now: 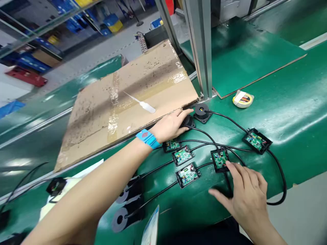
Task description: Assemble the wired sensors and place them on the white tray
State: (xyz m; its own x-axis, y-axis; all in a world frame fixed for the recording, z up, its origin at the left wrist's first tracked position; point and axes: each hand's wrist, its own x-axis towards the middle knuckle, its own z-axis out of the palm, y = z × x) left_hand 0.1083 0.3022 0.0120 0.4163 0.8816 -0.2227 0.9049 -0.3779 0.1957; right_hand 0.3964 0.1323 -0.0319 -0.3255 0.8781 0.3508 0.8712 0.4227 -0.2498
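Note:
My left hand (171, 124), with a blue wristband, has its fingers around a black round cable part (189, 121). A cable runs from that part to a small black box with a green circuit board (220, 160). My right hand (246, 195) is beside this box, fingers spread, its index fingertip at the box's lower right edge. A second black round part on a square base (202, 112) sits just right of my left hand, wired to another open circuit box (257, 141). More open circuit boxes (187, 175) lie between my hands, one partly hidden by my left wrist.
A cardboard sheet (158, 81) with a white dropper (146, 107) lies behind my left arm. A metal post (198, 47) rises at the back. A tape roll (243, 99) rests on the green mat at right. Grey foam rings (119, 220) lie at lower left.

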